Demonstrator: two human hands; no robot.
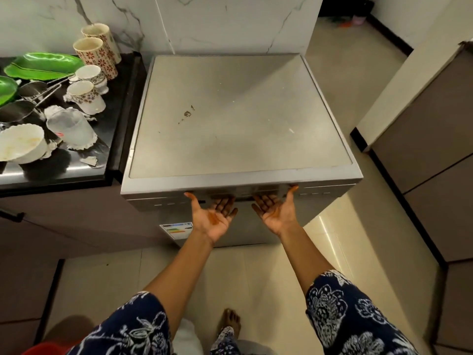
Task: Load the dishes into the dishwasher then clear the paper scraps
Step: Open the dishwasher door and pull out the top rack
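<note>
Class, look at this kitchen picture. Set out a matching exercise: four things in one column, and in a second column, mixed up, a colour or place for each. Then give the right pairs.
Column A
1. leaf-shaped plate
2. dishwasher
3. scalloped bowl
4. two tall cups

Column B
a. white, at the near left of the counter
b. red flower pattern, by the marble wall
c. grey, with the left hand and right hand at its front handle
d. bright green

Pairs: 1-d, 2-c, 3-a, 4-b
</note>
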